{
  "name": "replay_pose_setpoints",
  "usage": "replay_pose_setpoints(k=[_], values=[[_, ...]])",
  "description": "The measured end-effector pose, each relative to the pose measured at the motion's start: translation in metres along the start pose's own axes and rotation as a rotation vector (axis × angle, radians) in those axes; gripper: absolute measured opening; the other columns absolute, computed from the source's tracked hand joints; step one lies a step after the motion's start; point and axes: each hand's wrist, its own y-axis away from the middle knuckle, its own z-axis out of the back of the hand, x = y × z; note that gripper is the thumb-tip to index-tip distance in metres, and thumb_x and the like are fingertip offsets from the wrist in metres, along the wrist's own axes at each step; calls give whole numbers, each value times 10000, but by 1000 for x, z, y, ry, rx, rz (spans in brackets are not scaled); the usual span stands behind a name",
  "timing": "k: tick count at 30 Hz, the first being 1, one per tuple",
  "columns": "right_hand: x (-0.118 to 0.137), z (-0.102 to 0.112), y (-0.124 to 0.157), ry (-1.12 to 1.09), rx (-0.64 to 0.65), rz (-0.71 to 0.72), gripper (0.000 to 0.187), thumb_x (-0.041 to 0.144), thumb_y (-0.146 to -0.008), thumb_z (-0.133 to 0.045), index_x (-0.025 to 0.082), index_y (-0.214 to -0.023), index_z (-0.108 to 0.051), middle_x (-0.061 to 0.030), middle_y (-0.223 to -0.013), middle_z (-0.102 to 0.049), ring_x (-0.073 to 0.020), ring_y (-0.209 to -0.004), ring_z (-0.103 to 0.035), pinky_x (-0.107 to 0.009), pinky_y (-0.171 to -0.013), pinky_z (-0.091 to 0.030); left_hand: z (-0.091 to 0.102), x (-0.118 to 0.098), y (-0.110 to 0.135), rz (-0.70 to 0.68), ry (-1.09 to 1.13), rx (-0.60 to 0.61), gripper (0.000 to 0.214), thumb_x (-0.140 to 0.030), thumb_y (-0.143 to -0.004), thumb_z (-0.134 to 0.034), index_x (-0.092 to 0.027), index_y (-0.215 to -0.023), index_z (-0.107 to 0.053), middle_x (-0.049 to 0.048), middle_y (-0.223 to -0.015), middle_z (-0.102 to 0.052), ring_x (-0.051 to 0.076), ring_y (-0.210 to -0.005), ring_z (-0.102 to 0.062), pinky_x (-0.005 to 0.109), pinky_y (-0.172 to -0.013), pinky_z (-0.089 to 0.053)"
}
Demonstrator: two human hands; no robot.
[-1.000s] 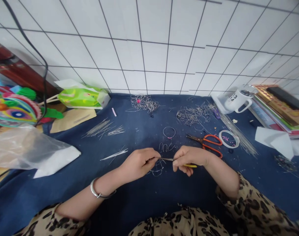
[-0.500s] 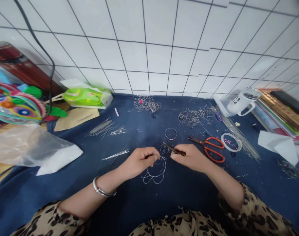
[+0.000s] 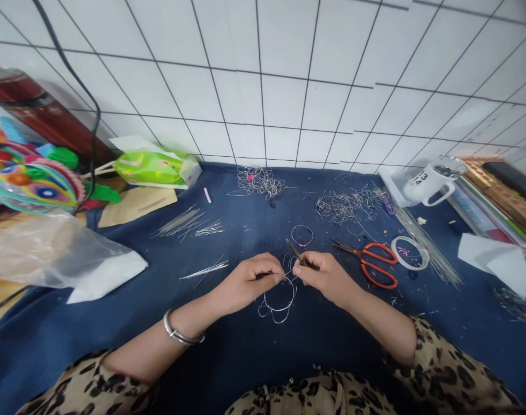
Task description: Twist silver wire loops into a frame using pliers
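My left hand is closed in a pinch on the top of a looped silver wire shape that hangs down over the blue cloth. Close beside it, my right hand is closed round small dark pliers, whose tip points up and to the left. Both hands almost touch above the wire shape. Small bent wire pieces and a wire ring lie just beyond my fingers.
Orange-handled scissors and a tape roll lie to the right. Tangled wire heaps and straight wire bundles lie farther back. A white mug, books, a plastic bag and a green packet line the sides.
My right hand has moved left with the pliers, turning their tip from level to pointing up. The wire shape now hangs lower from my left fingers.
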Motion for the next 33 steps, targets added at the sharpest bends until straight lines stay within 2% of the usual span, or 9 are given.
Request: replay_pose_setpoints(k=[4,11,20,27,33], values=[[1,2,-3,-143,29,-53,160,308,-794,-529,157,-741,-538,51,-587,-442,-72,-550,-422,-214,-554,-352,-3,2,-2,99,175,1,181,-242,-861,-495,-155,-923,-641,48,-916,-619,155,-863,-555,290,-816,-410],[1,10,-4,-218,71,-76,141,297,-775,-544,158,-748,-547,54,-558,-457,-68,-514,-425,-200,-503,-326,-16,-5,1,235,379,-44,183,-258,-831,-549,-150,-932,-656,16,-756,-619,118,-710,-539,251,-706,-431],[-3,8,-8,-112,67,0,163,313,-786,-524,157,-754,-559,45,-603,-456,-76,-554,-420,-215,-553,-352,-33,-6,10,265,366,-143,170,-251,-825,-551,-140,-900,-655,22,-756,-617,115,-695,-530,246,-683,-424],[-2,6,-15,81,31,65,180,319,-801,-495,159,-743,-554,48,-606,-429,-76,-562,-372,-212,-562,-326,-32,0,10,268,371,-168,168,-272,-821,-554,-139,-860,-650,22,-748,-613,118,-689,-519,254,-678,-419],[-2,10,-19,52,68,46,185,335,-827,-491,166,-789,-555,43,-631,-442,-77,-572,-394,-215,-569,-336,-31,5,11,302,457,-200,169,-290,-814,-570,-137,-825,-641,12,-721,-589,109,-667,-499,238,-655,-405]])
